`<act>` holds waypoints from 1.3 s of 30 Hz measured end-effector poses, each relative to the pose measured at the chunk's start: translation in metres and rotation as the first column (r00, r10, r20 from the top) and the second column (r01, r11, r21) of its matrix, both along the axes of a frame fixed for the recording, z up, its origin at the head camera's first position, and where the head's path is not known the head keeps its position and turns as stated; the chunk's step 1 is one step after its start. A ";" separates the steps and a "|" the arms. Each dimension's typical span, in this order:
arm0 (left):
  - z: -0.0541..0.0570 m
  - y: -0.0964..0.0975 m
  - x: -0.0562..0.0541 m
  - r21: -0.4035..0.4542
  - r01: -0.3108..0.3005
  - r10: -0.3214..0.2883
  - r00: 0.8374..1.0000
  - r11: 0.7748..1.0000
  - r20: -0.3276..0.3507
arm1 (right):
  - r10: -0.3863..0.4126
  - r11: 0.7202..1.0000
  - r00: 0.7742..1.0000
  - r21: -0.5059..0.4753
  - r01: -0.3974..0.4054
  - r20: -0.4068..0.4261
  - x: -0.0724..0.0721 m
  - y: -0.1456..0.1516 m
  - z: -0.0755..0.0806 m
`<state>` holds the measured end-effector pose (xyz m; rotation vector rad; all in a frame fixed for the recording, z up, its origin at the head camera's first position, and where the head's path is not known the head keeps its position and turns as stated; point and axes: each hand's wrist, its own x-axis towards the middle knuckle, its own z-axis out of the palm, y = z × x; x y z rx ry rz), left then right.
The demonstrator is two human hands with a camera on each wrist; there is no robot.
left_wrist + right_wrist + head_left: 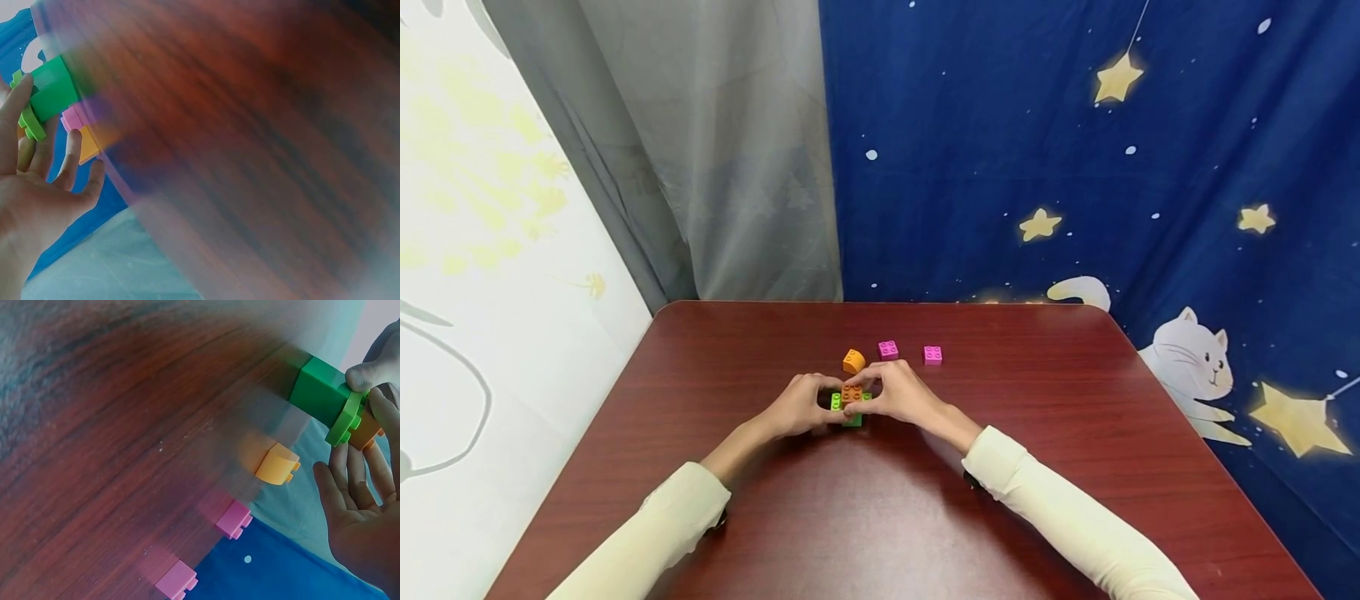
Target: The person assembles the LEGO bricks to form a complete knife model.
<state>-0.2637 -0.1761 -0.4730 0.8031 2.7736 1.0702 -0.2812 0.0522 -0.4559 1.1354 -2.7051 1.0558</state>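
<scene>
A small toy-brick stack stands on the table between both hands. At its bottom is a dark green block [320, 390], with a longer light green brick [345, 422] across it. An orange brick [852, 393] sits on top, its studs up. My left hand [797, 406] holds the stack from the left, thumb in front and fingers behind, around the light green brick's end. From the right, my right hand [898, 397] pinches the orange brick between thumb and fingers. The fingers partly cover the light green brick in the head view.
Just behind the stack lies a yellow-orange brick [853, 361] with a curved side. Two pink bricks, one nearer [888, 350] and one farther right [932, 356], lie on the dark red wooden table [1000, 400]. Curtains hang beyond the table's back edge.
</scene>
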 end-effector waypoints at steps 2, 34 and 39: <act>0.000 0.000 0.000 0.003 0.004 -0.004 1.000 1.000 -0.004 | -0.008 1.000 1.000 0.002 0.008 -0.001 0.001 0.000 -0.001; 0.003 0.005 0.007 -0.013 -0.033 0.033 0.999 0.999 -0.009 | 0.029 0.999 0.998 -0.014 -0.029 -0.057 0.006 0.015 -0.005; 0.003 0.005 0.010 -0.017 -0.034 0.034 0.999 0.999 -0.008 | 0.019 1.000 0.999 -0.004 -0.019 -0.042 0.003 0.029 -0.003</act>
